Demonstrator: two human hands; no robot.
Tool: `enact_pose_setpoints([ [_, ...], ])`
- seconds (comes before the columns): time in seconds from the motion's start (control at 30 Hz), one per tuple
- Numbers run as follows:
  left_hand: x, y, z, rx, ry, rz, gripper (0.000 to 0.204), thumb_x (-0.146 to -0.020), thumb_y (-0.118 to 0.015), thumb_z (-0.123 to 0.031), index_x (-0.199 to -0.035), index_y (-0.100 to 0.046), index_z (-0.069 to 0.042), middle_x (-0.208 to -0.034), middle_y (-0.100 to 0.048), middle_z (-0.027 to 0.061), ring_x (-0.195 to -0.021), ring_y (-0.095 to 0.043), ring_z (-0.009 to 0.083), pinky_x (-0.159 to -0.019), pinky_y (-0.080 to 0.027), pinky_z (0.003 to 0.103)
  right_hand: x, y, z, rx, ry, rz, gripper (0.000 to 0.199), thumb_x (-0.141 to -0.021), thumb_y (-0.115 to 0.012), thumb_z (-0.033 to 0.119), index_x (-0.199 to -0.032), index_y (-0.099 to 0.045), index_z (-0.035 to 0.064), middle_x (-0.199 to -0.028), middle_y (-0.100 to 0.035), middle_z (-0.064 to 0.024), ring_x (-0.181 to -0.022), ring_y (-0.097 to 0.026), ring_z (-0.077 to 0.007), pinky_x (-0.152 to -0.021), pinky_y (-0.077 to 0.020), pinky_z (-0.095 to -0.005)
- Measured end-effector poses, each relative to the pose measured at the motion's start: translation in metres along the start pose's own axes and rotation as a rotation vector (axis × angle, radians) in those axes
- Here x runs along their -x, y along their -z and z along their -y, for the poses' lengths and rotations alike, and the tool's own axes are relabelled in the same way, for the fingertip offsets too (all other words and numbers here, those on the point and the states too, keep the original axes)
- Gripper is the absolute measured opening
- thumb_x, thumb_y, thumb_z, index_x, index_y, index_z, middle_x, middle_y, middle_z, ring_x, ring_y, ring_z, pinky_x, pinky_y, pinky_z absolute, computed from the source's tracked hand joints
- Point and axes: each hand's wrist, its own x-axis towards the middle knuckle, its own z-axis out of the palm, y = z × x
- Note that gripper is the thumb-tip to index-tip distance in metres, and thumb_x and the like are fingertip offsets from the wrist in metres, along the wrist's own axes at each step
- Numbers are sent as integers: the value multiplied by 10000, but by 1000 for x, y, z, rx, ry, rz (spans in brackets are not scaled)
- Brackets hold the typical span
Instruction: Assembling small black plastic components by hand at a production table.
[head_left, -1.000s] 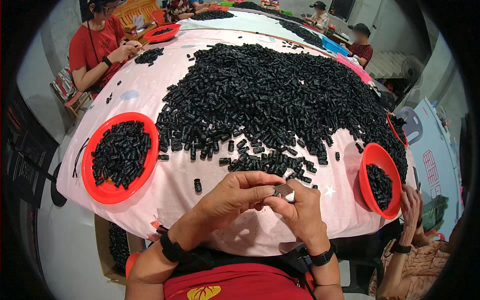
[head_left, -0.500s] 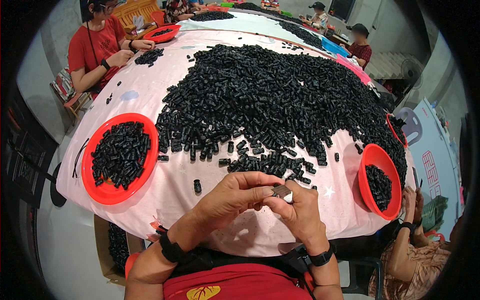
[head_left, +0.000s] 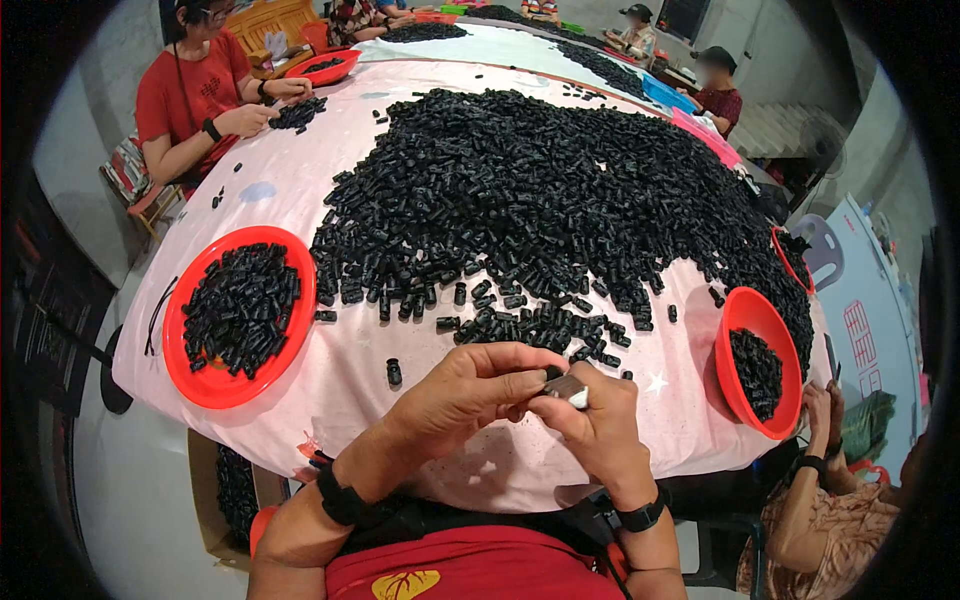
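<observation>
My left hand is closed in a pinch around a small black cylindrical part, mostly hidden by the fingers. Against it, my right hand grips a small flat grey-brown piece with a white end; its exact kind does not show. Both hands meet above the pink tablecloth, fingertips close together. Just beyond them lies a loose cluster of black cylindrical parts, at the near edge of a big heap of the same. One single part stands left of my hands.
A red plate of black parts lies at left, and a tilted red bowl holds more at right. A cardboard box sits below the table's left edge. Co-workers sit around, one in red at far left, another's arms at right.
The flat piece in my right hand has shifted and tilted slightly, and more of the black part now shows at my left fingertips. Otherwise my hands stay in place.
</observation>
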Motion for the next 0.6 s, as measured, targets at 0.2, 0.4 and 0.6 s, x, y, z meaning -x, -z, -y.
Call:
enact_pose_setpoints([
  [0.2,1,3,-4,64,61,10,265,-899,-589,-156,-1140,-568,-48,-908,-604,-4,-763,-549,64,-698,-443,209,0,4,8,-158,50,-115,276,-774,-719,77,-997,-574,3,-832,-665,-80,-667,-657,-119,-565,-512,-222],
  [0.4,0,1,-2,113,27,-13,228,-903,-589,-164,-1105,-570,-60,-901,-595,-13,-761,-540,56,-710,-446,212,0,-1,8,-184,39,-141,186,-795,-685,56,-953,-599,6,-801,-655,-50,-656,-636,-90,-555,-488,-215],
  [0.6,0,-3,-4,-20,-95,-20,265,-882,-626,-153,-1121,-593,-43,-928,-607,-12,-778,-537,48,-724,-451,198,1,-6,6,-290,-39,-247,113,-812,-674,69,-884,-608,12,-737,-642,-46,-630,-580,-60,-543,-449,-205],
])
